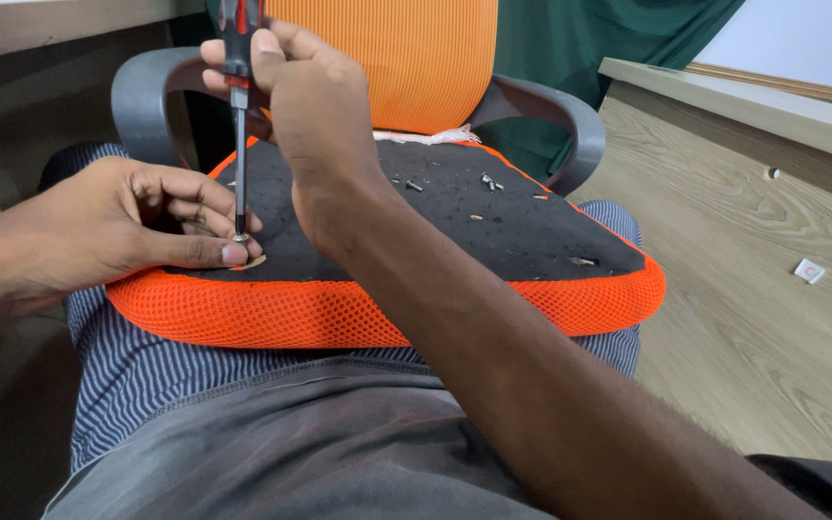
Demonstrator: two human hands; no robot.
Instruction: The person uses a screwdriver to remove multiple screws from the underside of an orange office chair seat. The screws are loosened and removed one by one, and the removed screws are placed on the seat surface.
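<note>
Right hand (315, 116) clamps the red-and-black handled screwdriver (239, 144), shaft upright, handle top cut off by the frame edge; its tip stands at the near-left edge of the black fabric underside of the orange mesh seat cushion (387, 308). Left hand (117, 226) pinches at the tip, hiding the fastener. Small loose screws (486, 180) lie further back on the cushion.

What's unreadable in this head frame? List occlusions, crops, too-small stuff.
- Screwdriver: handle top cut off by the frame's upper edge.
- Tip and fastener: hidden behind left hand fingertips.
- Right hand palm side: faces away.
- Loose screws on the seat underside: too small to type.
</note>
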